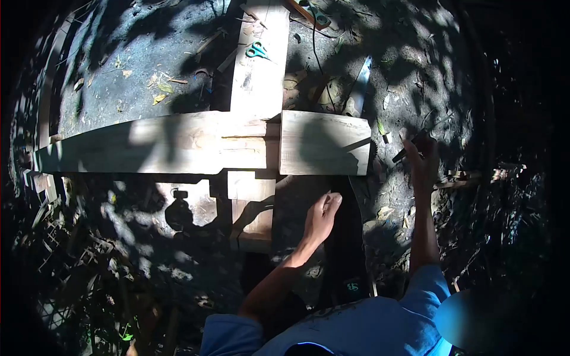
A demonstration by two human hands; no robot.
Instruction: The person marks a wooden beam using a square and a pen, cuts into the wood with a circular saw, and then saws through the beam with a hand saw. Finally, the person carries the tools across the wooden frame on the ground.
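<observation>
My right hand (423, 166) is closed around a dark slim tool (399, 155), right of the boards and above the ground. Shadow hides the tool's exact kind. My left hand (323, 216) is apart from the wood, just below the short board, with its fingers curled in; I see nothing in them. The short pale board (323, 142) lies across a plank (259, 83) that runs away from me. To its left, a long board (136, 145) with a tapered far end also crosses that plank. A cut recess (246, 151) shows where they meet.
Green-handled scissors (257, 51) lie on the far part of the plank. A saw-like blade (360, 86) rests beyond the short board. An orange-edged tool (314, 18) is at the top. Leaves and wood scraps litter the shaded ground (136, 77).
</observation>
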